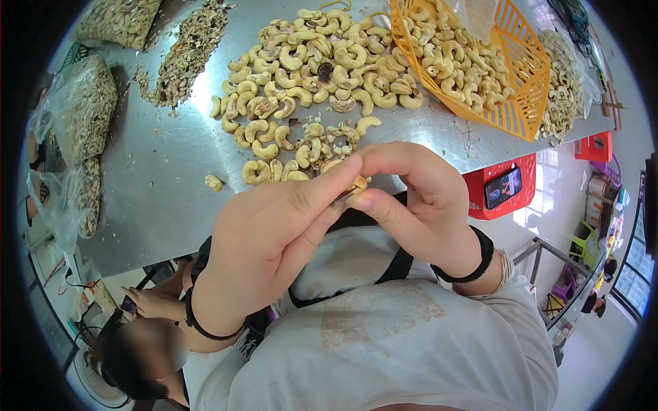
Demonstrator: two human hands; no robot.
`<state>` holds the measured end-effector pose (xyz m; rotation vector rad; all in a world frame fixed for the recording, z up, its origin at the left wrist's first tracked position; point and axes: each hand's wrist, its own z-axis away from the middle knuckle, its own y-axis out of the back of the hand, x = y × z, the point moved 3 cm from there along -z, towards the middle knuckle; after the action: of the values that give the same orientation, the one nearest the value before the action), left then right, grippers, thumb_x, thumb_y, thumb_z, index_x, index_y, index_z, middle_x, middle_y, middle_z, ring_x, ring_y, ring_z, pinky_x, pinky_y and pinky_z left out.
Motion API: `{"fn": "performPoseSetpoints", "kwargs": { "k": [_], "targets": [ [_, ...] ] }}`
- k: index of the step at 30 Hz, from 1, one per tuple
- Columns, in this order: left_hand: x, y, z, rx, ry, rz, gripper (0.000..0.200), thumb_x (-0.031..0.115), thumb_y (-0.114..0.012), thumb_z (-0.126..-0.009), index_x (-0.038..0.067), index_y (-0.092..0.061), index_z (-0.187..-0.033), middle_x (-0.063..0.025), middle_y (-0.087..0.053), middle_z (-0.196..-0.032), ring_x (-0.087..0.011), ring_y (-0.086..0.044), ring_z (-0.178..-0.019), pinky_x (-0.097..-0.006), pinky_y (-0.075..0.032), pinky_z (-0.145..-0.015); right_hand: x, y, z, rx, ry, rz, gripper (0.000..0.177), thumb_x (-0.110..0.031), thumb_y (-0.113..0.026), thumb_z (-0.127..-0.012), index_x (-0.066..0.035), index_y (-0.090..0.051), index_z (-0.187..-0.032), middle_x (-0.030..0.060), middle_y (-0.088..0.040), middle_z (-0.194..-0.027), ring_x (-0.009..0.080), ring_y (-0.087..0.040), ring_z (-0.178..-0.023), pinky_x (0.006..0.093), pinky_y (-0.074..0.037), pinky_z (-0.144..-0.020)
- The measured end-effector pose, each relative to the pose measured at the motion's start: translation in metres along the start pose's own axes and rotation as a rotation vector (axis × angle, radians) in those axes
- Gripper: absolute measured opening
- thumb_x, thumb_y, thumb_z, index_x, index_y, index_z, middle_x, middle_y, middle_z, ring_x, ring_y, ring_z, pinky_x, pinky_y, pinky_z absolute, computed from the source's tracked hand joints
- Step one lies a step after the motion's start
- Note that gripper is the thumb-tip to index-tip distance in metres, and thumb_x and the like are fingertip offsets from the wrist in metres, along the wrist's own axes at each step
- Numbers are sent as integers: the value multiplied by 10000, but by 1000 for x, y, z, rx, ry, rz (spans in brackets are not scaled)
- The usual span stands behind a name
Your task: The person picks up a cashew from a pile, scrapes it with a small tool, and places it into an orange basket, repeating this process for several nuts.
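Observation:
Both hands meet at the near edge of the metal table [171,219]. A small cashew [358,183] is pinched between them. My left hand [281,216] has its fingers pressed together against the nut. My right hand [418,192] holds the nut's other side between thumb and forefinger. Just beyond the fingertips lies a loose pile of cashews [295,61], some with brown skin on them and one dark piece [325,71] among them. Small broken bits [336,137] are scattered near the hands. A single cashew [214,182] lies apart on the left.
An orange basket [524,75] of cashews stands at the back right, beside more cashews [558,89]. Filled plastic bags [89,103] and skin scraps [192,55] are on the left. A phone [503,187] rests on a red stool [480,198]. Another person [147,349] is at lower left.

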<state>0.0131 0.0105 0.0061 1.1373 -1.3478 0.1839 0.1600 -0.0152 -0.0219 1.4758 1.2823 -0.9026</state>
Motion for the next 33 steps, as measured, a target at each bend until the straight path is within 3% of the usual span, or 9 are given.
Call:
{"fn": "performPoseSetpoints", "kwargs": {
  "k": [4, 6, 11, 15, 21, 24, 28, 30, 33],
  "targets": [
    [0, 0, 0, 55, -46, -74, 376, -25, -515, -710, 44, -504, -1080, -125, -572, -760, -231, -557, -631, -259, -427, -556, -2, 0, -1, -12, 39, 69, 173, -94, -618, -693, -37, -549, -842, 86, -578, -780, 210, -554, -698, 264, -432, -606],
    [-4, 0, 3, 38, 182, 90, 327, -2, -498, -751, 45, -510, -1074, -110, -581, -764, -201, -571, -638, -241, -423, -550, -1, -2, 0, -2, 13, -5, 164, -83, -608, -702, -31, -548, -846, 82, -578, -786, 199, -554, -704, 263, -432, -613],
    [-11, 1, 7, 115, 414, 337, 287, 56, -455, -812, 49, -498, -1096, -41, -580, -733, -70, -471, -542, -180, -366, -493, 6, 5, 0, 54, -131, -234, 134, -57, -576, -735, -15, -545, -858, 58, -576, -809, 146, -544, -713, 247, -427, -626],
    [-12, 4, 11, 233, 494, 424, 282, 79, -432, -830, 42, -493, -1103, -1, -562, -703, -5, -325, -486, -136, -289, -450, -3, 44, -16, 397, -90, -219, 168, -52, -572, -751, -8, -536, -910, 50, -558, -836, 74, -512, -720, 180, -409, -631],
    [-14, 10, 13, 329, 510, 395, 282, 90, -419, -838, 29, -486, -1105, 3, -557, -703, -6, -328, -486, -132, -275, -442, -9, 91, -37, 715, 109, 41, 235, -45, -591, -732, 9, -514, -948, 53, -554, -799, 66, -507, -700, 149, -398, -618],
    [-18, 13, 14, 359, 514, 405, 286, 93, -421, -839, 32, -481, -1112, 5, -551, -694, -7, -326, -487, -133, -271, -442, -11, 78, -30, 682, 69, 110, 213, -50, -604, -720, 5, -532, -913, 37, -551, -778, 62, -500, -693, 152, -394, -611],
    [-17, 13, 12, 313, 513, 336, 287, 90, -421, -840, 31, -477, -1115, 7, -541, -682, -4, -312, -485, -134, -261, -438, 7, 28, -18, 166, -116, 119, 83, -57, -601, -700, -31, -567, -772, 1, -526, -666, 55, -450, -551, 181, -370, -510],
    [-17, 10, 12, 263, 535, 375, 285, 80, -416, -842, 25, -475, -1114, -1, -536, -693, -10, -368, -530, -135, -295, -475, 10, 7, -9, -110, -232, 278, 143, -60, -606, -664, -34, -546, -792, 56, -486, -664, 159, -485, -554, 252, -398, -514],
    [-17, 8, 11, 273, 486, 375, 279, 74, -410, -843, 13, -476, -1108, -10, -535, -713, -27, -432, -610, -142, -335, -543, 17, -13, -1, -220, -116, 459, 185, -56, -608, -636, -37, -529, -802, 95, -475, -706, 253, -502, -665, 327, -410, -584]
  ]
}}
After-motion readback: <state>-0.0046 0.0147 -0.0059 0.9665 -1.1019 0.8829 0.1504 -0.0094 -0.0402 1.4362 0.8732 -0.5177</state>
